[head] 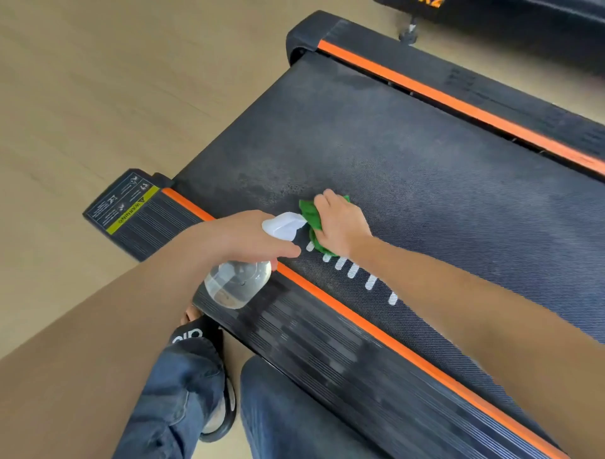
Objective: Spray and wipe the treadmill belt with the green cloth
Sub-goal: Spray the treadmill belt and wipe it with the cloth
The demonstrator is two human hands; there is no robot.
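Treadmill belt (409,157) damp-patched near end; right hand (340,222) presses green cloth (309,213), left hand (248,236) grips spray bottle (239,283); most unwiped.

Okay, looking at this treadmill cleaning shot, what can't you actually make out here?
All in the head view:
- Green cloth: mostly covered by the right hand.
- Spray bottle: the left hand hides its neck and trigger.
- Warning label: print too small to read.
- Near side rail: motion-blurred ribbing.
- Treadmill belt: cut off by the right frame edge.
- Orange lettering: cut off at the top edge.
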